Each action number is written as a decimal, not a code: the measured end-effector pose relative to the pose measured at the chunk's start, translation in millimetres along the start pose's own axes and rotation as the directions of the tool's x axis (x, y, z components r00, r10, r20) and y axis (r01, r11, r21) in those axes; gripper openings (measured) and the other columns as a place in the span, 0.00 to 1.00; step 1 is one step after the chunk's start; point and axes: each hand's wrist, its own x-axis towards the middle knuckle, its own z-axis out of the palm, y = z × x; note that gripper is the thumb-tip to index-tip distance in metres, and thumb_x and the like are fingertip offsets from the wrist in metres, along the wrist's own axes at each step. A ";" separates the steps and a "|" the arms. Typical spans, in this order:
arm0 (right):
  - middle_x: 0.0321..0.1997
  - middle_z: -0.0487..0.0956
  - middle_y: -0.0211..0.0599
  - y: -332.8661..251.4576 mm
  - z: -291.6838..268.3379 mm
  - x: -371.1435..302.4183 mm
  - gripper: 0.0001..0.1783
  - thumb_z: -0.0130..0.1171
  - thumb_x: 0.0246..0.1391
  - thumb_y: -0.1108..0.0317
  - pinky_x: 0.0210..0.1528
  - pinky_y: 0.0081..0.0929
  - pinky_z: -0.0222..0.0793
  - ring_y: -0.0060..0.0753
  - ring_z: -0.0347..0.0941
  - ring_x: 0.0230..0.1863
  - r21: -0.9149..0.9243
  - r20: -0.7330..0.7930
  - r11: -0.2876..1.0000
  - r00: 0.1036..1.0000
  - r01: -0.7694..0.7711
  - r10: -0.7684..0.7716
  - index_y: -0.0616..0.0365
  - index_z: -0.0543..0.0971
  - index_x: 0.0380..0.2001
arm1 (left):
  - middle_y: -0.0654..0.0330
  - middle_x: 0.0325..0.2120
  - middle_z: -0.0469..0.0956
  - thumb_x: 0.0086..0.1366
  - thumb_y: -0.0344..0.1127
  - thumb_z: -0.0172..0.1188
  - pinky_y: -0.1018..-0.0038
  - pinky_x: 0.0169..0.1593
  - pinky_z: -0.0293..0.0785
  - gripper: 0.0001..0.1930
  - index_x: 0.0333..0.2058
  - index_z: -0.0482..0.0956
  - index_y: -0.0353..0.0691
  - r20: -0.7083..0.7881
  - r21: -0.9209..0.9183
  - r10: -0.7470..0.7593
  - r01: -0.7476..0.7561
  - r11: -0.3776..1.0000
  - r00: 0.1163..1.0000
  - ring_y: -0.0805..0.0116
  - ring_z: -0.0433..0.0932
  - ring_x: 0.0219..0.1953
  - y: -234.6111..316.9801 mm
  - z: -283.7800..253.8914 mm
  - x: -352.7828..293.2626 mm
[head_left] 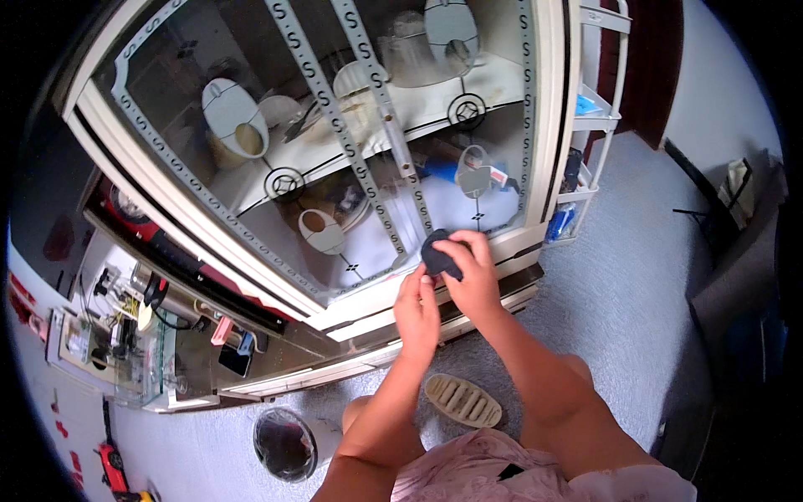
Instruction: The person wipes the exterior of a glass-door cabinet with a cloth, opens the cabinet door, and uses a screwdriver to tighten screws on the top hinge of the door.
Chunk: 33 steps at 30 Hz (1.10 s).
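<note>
In front of the lower edge of a glass-doored cabinet [418, 305], my two hands meet at a small dark grey, rounded piece [435, 253]; it could be folded cloth, but its exact kind does not show. My right hand [475, 283] grips it from the right, thumb and fingers bent over it. At its lower left edge, the fingertips and thumb of my left hand [416, 314] are pinched together on it. Right behind the hands is the glass of the doors, with patterned strips; whether the piece touches it I cannot tell.
Behind the glass, shelves hold a clear container [410, 63] and other items. A white rack [598, 121] stands to the right. Below are a beige slipper [462, 402] and a lined waste bin [286, 445]. A phone [235, 360] lies on the counter at left, among cables and tools.
</note>
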 end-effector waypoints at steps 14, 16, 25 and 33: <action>0.60 0.79 0.46 -33.3 -19.9 -15.3 0.30 0.57 0.57 0.81 0.58 0.39 0.77 0.47 0.81 0.55 0.256 0.255 0.967 0.964 0.002 -0.069 0.58 0.73 0.64 | 0.42 0.64 0.62 0.55 0.18 0.59 0.52 0.68 0.62 0.38 0.68 0.68 0.42 -0.329 0.523 0.692 -0.487 0.700 0.642 0.41 0.65 0.65 45.5 -63.4 48.8; 0.55 0.80 0.42 -24.9 -16.9 -11.0 0.29 0.56 0.57 0.82 0.51 0.36 0.79 0.42 0.83 0.47 0.144 0.228 0.988 0.969 0.059 -0.091 0.58 0.74 0.63 | 0.46 0.67 0.62 0.52 0.13 0.60 0.57 0.71 0.58 0.40 0.67 0.72 0.39 -0.354 0.636 0.792 -0.493 0.594 0.497 0.43 0.63 0.68 54.2 -71.1 63.1; 0.47 0.83 0.38 -12.6 -14.0 -6.8 0.18 0.60 0.55 0.80 0.46 0.40 0.79 0.45 0.82 0.43 0.070 0.287 0.976 0.933 0.205 -0.216 0.56 0.85 0.48 | 0.57 0.58 0.68 0.43 0.22 0.63 0.55 0.65 0.59 0.36 0.53 0.88 0.63 -0.108 0.821 0.741 -0.361 0.442 0.662 0.47 0.64 0.60 27.3 -43.7 52.3; 0.38 0.81 0.39 3.6 -17.4 -5.5 0.11 0.61 0.53 0.77 0.41 0.42 0.77 0.48 0.80 0.38 0.025 0.309 0.987 0.938 0.157 -0.157 0.55 0.85 0.39 | 0.57 0.54 0.72 0.49 0.27 0.66 0.55 0.58 0.64 0.33 0.56 0.86 0.65 0.118 0.804 0.562 -0.411 0.430 0.819 0.50 0.69 0.55 23.0 -18.5 22.4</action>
